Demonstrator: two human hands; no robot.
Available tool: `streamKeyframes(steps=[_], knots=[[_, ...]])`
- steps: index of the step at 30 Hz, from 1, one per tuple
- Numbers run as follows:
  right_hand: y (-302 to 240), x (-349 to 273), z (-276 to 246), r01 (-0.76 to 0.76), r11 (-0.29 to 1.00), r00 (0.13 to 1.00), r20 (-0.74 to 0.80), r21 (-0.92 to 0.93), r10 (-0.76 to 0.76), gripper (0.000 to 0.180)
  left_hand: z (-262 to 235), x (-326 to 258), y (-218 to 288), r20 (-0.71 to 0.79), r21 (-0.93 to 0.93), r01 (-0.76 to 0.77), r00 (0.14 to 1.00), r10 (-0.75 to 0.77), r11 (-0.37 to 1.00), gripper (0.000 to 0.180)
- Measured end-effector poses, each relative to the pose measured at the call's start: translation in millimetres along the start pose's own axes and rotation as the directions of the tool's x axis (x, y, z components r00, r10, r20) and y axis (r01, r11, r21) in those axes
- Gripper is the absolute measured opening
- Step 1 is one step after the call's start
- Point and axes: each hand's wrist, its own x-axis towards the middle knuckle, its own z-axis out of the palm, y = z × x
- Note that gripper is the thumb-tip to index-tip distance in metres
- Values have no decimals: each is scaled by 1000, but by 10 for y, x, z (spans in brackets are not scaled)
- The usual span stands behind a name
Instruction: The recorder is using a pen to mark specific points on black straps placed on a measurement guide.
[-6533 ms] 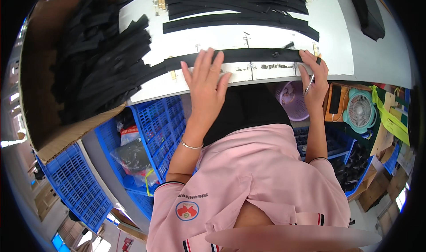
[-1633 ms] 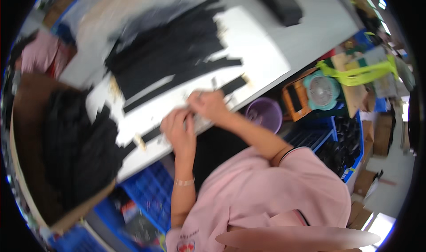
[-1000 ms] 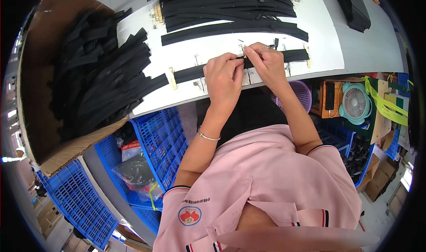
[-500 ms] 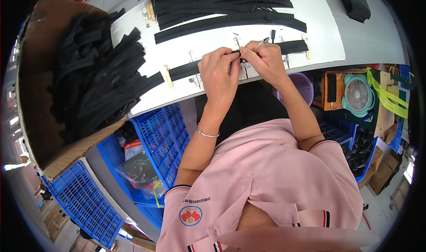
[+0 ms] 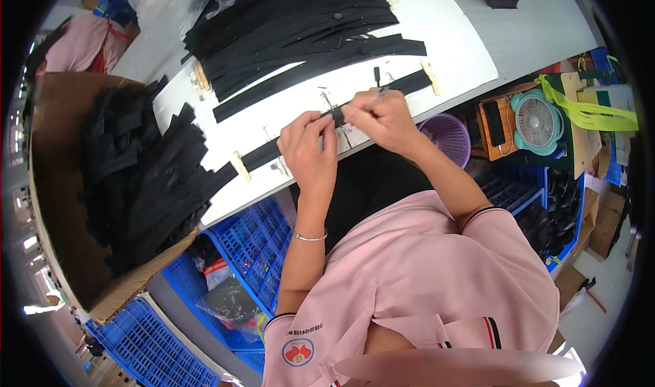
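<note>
A black fabric strip lies along the near edge of the white board, passing by pale tape-like tabs at both ends. My left hand is closed, thumb and fingers pinching the strip near its middle. Just right of it, my right hand is curled over the strip with its fingertips down at it. A slim pen sticks out of the right fist, mostly hidden by the fingers. Thin dark marks show on the board around the strip. Beyond lies another black strip, apart from both hands.
Many black strips are piled at the back. At the left stands a cardboard box stuffed with more strips. Below the table are blue crates, a purple basket and a small teal fan.
The view has shifted, so the table appears lower and tilted. My hands stay at the strip's middle, with slightly more gap between their fingertips. The pen is less visible now.
</note>
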Motion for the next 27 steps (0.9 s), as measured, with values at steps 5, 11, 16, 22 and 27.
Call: streamKeyframes(steps=[5,11,16,22,27], knots=[[12,27,-564,-201,952,955,-170,230,243,22,-11,-2,-1,18,13,-10,1000,10,1000,11],[379,-9,-791,-299,943,944,-96,145,314,25,0,12,32,23,39,9,1000,-10,999,10],[485,-62,-737,-229,963,962,-119,139,246,22,94,80,171,30,7,-27,999,26,1000,14],[502,-60,-698,-253,961,959,-99,115,264,21,515,259,529,101,-108,-176,977,186,979,17],[573,-53,-674,-184,982,973,-137,35,187,21,691,255,513,107,-97,-168,978,178,981,15]])
